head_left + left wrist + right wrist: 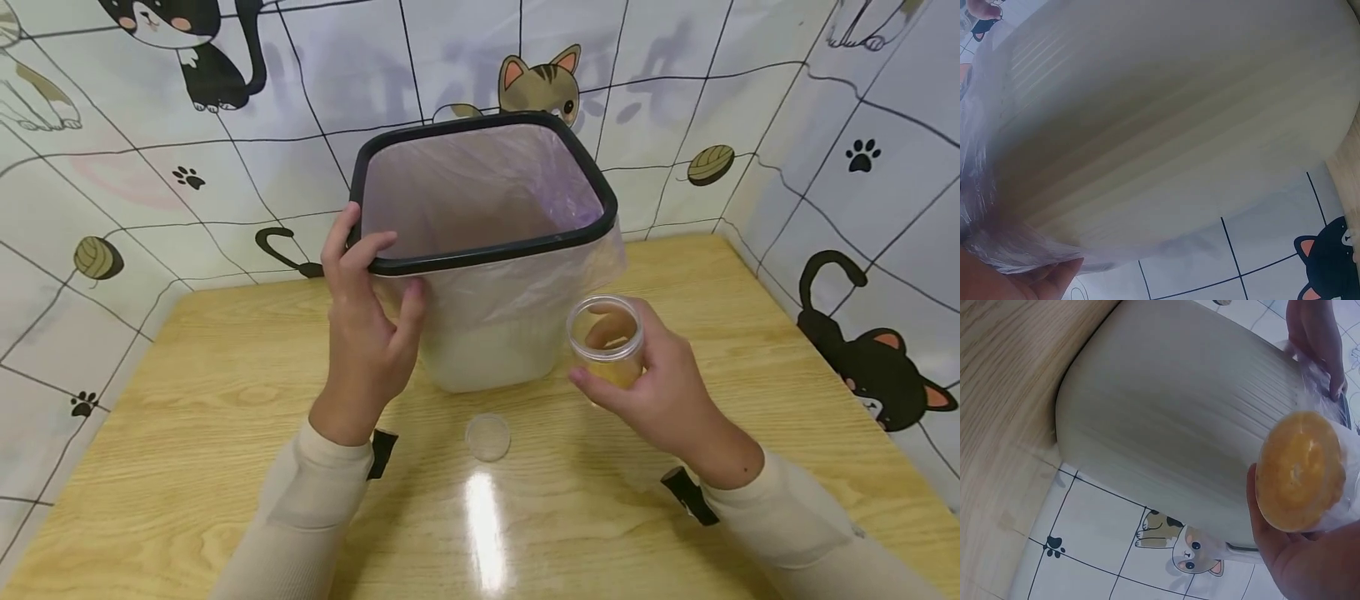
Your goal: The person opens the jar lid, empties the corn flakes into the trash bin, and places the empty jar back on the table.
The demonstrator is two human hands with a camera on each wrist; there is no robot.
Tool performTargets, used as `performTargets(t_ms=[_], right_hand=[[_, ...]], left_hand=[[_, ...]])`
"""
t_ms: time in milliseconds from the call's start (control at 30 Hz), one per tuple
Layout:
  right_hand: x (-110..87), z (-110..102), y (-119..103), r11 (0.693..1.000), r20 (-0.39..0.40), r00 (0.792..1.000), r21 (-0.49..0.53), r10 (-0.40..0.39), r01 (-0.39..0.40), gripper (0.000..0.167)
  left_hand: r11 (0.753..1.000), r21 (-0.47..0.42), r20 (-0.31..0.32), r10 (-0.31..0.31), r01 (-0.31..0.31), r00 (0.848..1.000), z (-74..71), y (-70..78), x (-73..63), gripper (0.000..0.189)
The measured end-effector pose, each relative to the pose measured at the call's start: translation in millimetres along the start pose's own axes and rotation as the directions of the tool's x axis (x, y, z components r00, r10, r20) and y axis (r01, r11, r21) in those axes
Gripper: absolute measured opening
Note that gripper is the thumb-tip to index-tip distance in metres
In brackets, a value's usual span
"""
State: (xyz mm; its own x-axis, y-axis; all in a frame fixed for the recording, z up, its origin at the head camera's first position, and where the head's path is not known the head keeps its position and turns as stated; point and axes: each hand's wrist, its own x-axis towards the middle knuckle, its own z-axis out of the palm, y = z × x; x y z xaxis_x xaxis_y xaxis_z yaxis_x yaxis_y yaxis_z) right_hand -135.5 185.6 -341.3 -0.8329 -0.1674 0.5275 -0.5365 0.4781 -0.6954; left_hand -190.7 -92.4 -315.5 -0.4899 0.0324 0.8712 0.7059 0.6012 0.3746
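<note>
Lined bin (487, 333) stands far on the bench (247, 433), its near left corner pinched by the left hand (367, 337); at its near right, the right hand (667, 392) grips a clear jar (609, 360), yellow at the bottom.

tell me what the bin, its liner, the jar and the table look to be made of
Bin: probably plastic, pale and dull, with smooth rounded walls.
Liner: thin plastic film, shiny and see-through, going by its wrinkles.
Jar: clear and glossy; plastic or glass, I can't tell.
Table: wood or wood-look laminate, glossy, showing grain and a bright reflection.
</note>
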Motion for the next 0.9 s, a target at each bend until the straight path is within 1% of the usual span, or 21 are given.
performTargets(t_ms=[100, 267, 500, 700, 900], right_hand=[[0.6, -1.3, 0.2, 1.000, -0.009, 1.000, 0.018, 0.021, -0.020, 0.066], [1.6, -1.7, 0.7, 0.999, -0.002, 0.999, 0.030, 0.044, -0.044, 0.067], [2.8, -3.2, 0.8, 0.998, -0.038, 0.999, 0.053, 0.032, -0.030, 0.065], [2.6, -1.9, 0.2, 0.996, -0.024, 0.998, 0.056, 0.064, -0.062, 0.061], [1.4, -2.4, 1.4, 0.996, -0.052, 0.997, 0.061, 0.063, -0.060, 0.061]], left_hand=[[1.000, -0.007, 0.002, 0.004, -0.004, 1.000, 0.6, 0.6, 1.0, 0.040], [1.000, -0.001, -0.004, -0.003, 0.003, 1.000, 0.3, 1.0, 0.2, 0.041], [1.000, -0.008, -0.008, 0.005, -0.005, 1.000, 0.2, 0.4, 0.6, 0.041], [1.000, -0.001, -0.012, -0.011, 0.011, 1.000, -1.1, -1.0, -2.2, 0.041], [1.000, -0.029, -0.001, -0.009, 0.009, 1.000, 0.0, -1.4, -2.0, 0.041]])
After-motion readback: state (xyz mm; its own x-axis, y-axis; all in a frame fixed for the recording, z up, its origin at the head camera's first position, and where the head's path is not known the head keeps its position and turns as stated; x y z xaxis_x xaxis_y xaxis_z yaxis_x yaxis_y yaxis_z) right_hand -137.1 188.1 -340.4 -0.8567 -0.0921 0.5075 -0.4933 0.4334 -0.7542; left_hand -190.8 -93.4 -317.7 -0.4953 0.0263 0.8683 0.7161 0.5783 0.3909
